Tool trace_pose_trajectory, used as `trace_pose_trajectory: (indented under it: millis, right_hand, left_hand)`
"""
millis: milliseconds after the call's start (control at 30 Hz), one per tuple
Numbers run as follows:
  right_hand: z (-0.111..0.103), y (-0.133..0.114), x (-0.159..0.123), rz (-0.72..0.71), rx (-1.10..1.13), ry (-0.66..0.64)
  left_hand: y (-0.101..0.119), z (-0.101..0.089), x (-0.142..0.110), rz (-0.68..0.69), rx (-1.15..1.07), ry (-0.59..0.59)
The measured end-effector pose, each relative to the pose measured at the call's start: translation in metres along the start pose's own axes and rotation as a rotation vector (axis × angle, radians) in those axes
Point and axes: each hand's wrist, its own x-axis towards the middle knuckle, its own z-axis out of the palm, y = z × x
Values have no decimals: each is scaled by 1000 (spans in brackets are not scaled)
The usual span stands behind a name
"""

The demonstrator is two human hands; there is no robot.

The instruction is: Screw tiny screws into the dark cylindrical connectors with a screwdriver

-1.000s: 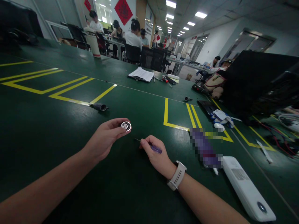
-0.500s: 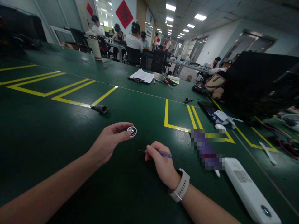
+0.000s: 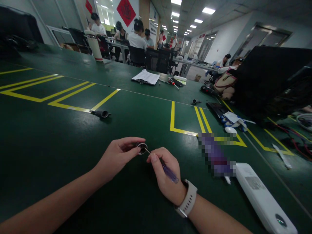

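Note:
Between the thumb and fingers of my left hand (image 3: 119, 156) is a small round part with a metal rim (image 3: 142, 149), its open face turned toward me. My right hand (image 3: 167, 170) grips a screwdriver with a clear purple handle (image 3: 170, 173). The screwdriver's thin shaft points up and left, and its tip reaches the opening of the round part; how deep it goes I cannot tell. Ahead of my left hand, a dark tubular piece (image 3: 101, 113) lies on the green table. A similar dark piece (image 3: 195, 101) rests farther off to the right.
Right of my hands lie a blurred purple object (image 3: 215, 156) and a long white device (image 3: 264, 198). A clipboard with papers (image 3: 146, 77) and a red screwdriver (image 3: 173, 83) are farther back. A white bottle (image 3: 94, 47) stands at the far edge. People sit at other tables beyond.
My right hand has tilted the screwdriver upward and brought its tip to the round part. My left hand has turned the part and lowered it slightly.

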Motion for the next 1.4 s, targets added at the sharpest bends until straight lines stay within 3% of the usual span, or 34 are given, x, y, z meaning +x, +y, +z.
trace_pose_trajectory:
  millis: [367,1033,1167,1400]
  right_hand:
    - [4,-4,-2,-116,-110,-13]
    - [4,-4,-4,-151,-181,-78]
    - [2,-2,-3,-74,-91,18]
    - [2,11,10,274,120,99]
  left_hand:
    - [-6,1,-1,92,72,16]
    - [-4,3,0,58,85,60]
    - [-11,1,6,83,53,70]
    - [-27,-14,25,121,101,-5]
